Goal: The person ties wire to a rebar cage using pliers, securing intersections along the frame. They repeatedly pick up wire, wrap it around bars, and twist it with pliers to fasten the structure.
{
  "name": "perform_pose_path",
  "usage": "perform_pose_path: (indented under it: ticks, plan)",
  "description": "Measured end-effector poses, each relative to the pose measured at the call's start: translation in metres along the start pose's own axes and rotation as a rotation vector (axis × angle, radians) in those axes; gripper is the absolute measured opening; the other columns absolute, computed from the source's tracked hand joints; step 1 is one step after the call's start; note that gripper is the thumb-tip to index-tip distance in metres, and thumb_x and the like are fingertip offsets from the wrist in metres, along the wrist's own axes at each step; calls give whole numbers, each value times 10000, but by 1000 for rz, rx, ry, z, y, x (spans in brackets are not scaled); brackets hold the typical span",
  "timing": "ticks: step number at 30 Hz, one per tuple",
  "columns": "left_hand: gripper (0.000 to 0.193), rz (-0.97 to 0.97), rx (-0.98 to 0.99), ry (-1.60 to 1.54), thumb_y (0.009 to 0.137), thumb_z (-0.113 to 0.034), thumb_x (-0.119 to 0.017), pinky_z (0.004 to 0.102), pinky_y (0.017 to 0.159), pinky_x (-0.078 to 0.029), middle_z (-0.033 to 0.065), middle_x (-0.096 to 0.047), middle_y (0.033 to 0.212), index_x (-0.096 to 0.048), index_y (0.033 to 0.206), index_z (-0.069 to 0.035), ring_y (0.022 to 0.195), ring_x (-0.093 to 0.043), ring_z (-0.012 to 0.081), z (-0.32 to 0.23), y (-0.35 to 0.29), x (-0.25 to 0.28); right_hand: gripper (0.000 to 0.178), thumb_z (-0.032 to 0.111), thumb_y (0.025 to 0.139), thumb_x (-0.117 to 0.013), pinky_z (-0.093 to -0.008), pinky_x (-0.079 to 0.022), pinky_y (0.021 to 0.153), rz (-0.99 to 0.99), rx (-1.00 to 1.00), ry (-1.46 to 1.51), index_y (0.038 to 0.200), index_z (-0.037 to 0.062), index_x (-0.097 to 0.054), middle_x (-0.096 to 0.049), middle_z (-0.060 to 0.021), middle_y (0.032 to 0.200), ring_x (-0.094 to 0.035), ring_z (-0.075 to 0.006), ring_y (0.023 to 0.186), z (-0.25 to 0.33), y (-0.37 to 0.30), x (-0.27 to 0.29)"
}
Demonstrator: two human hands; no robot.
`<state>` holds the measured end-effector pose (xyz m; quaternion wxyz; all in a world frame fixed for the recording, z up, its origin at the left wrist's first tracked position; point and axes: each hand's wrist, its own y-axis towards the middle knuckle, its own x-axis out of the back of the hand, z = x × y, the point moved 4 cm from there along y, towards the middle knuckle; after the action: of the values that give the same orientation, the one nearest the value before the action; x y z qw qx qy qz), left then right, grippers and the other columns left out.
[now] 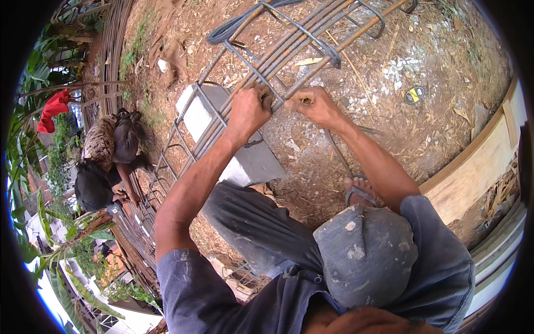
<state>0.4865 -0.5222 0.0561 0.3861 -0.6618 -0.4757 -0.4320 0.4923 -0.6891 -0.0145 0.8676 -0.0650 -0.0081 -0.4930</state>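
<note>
A long rebar cage [261,72] of rusty rods and square stirrups runs diagonally across the view in front of me. My left hand [253,108] rests on its rods with the fingers curled closed beside a stirrup [278,96]. Just right of it, my right hand [316,106] pinches thumb and forefinger together at the cage's near edge. Whatever lies between the fingers of either hand is too small or hidden to make out. A pale block [197,114] and a grey block [258,164] sit beneath and beside the cage.
A coil of dark wire [222,34] lies beyond the cage. To the right are a round yellow-and-black object [413,96] and a wooden board [473,178]. A thin metal rod [338,153] lies near my sandalled foot [361,192]. At left another person [108,156] crouches near long rods.
</note>
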Motion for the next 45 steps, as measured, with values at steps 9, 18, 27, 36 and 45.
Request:
perform_pose_path:
  ticks: [9,18,27,36,45]
  plan:
    - [114,-269,122,-70,831,-98,-625,483,704,-488,189,-576,904,-598,872,5,839,-607,379,-42,-26,-4,199,209,834,-725,-342,-477,577,-298,-131,-87,805,12,-726,-703,-105,730,-629,-163,631,11,-13,-11]
    - [108,-219,-229,22,844,-47,-590,442,677,-525,193,-590,867,-623,893,44,823,-634,350,-31,-24,6,238,139,870,-672,-303,-436,569,-185,-344,180,1020,-46,-689,-671,-74,795,-567,-130,641,21,-27,-15]
    - [127,-602,114,-259,749,-131,-711,442,748,-527,202,-667,1036,-682,820,-30,922,-650,377,-34,-38,-35,92,88,856,-625,-421,-488,665,-39,231,-728,854,4,-662,-658,-164,770,-624,-280,659,83,-30,-8]
    - [55,-623,153,-509,729,-91,-717,437,825,-521,160,-690,966,-718,762,-46,917,-660,337,-25,-33,-40,110,41,762,-546,-482,-497,548,176,32,-1294,761,-28,-632,-638,-222,711,-626,-340,587,80,11,4]
    - [102,-534,28,-635,786,-121,-677,358,666,-499,74,-678,805,-741,830,-55,712,-615,187,-14,-31,-29,522,465,925,-609,-335,-524,723,150,-630,0,1177,9,-604,-664,-117,1038,-649,-232,800,-57,-67,45]
